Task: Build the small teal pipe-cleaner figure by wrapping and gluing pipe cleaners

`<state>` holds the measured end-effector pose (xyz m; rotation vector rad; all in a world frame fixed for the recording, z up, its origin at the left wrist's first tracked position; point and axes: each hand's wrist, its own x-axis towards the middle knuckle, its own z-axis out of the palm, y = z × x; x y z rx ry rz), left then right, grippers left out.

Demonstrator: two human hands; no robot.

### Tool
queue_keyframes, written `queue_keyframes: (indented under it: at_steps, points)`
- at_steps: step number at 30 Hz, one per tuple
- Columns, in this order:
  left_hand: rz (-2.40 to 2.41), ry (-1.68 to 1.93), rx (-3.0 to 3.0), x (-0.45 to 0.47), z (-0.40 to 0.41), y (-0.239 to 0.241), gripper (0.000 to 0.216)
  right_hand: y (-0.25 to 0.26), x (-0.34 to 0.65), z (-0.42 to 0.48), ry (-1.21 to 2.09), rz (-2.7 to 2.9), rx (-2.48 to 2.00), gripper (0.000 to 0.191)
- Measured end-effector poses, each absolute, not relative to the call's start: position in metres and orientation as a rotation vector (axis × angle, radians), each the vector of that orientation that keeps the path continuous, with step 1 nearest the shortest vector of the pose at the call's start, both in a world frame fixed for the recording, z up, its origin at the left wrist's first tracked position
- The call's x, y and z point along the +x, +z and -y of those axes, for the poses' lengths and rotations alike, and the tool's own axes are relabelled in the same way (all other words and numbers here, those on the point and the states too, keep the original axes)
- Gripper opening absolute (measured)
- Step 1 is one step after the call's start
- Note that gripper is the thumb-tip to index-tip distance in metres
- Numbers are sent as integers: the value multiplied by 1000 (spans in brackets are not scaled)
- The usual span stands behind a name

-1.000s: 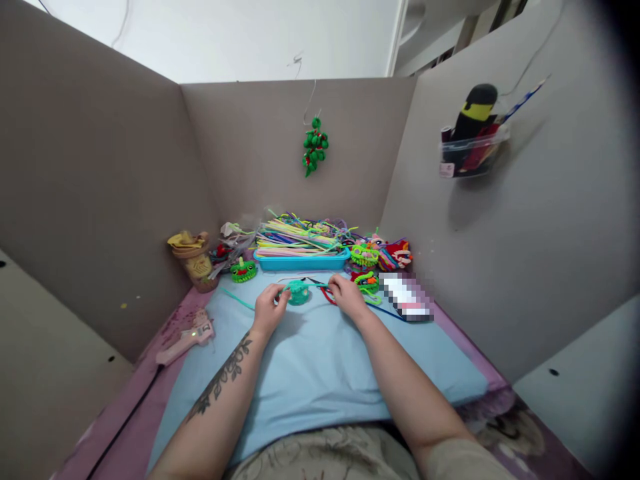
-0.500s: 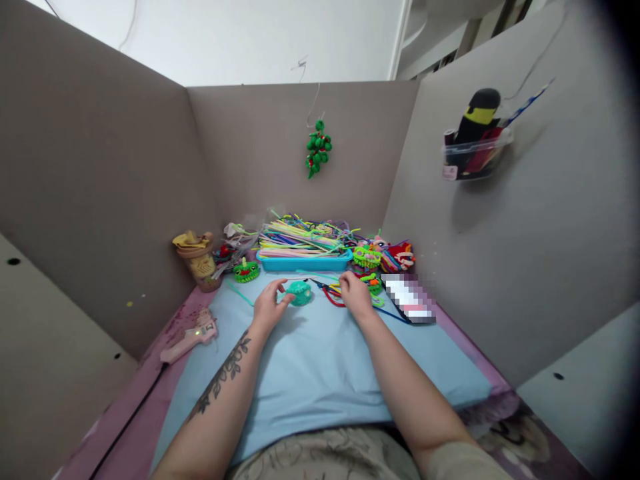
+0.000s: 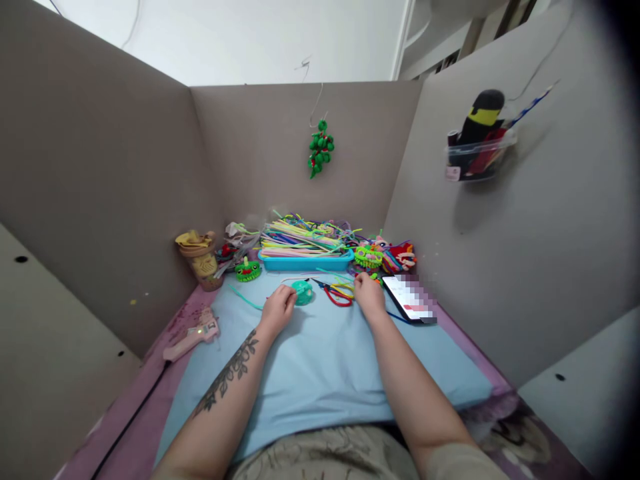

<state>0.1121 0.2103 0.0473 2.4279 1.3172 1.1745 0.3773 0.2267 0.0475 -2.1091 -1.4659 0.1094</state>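
My left hand (image 3: 279, 309) is closed, its fingertips pinched at the left edge of a round teal fuzzy piece (image 3: 303, 292) that looks made of pipe cleaner. A loose teal strand (image 3: 246, 298) runs out to the left behind that hand. My right hand (image 3: 370, 295) is closed too, with a teal pipe cleaner (image 3: 334, 273) reaching leftward from its fingers. Between the hands lie red-handled scissors (image 3: 340, 300), blades pointing left. Yellow pipe cleaners (image 3: 344, 287) lie partly behind the scissors and my right hand.
A blue tray (image 3: 306, 264) piled with pipe cleaners stands at the back. Green fuzzy figures (image 3: 248, 270) flank it. A phone (image 3: 407, 299) lies at the right, a pink glue gun (image 3: 194, 337) at the left. Grey panels enclose the table on three sides.
My right hand has shifted to the right, drawing the teal pipe cleaner with it and uncovering more of the scissors. My left hand's fingers have closed and dropped slightly toward me.
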Motion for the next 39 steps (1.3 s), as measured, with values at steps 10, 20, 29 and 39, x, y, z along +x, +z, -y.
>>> queue_keyframes:
  at_steps: [10,20,29,39]
  points:
    - [-1230,1354,2328,120,-217,40,17,38,391,-229,92,1410,-1968,18]
    - [-1318,1577,2098,119,-223,33,25,42,347,-217,262,1645,-1243,16]
    - [-1348,1640,1849,114,-222,38,29,32,339,-222,318,1680,-1260,16]
    - [-1382,1507,1974,113,-220,40,20,32,340,-223,295,1733,-1253,15]
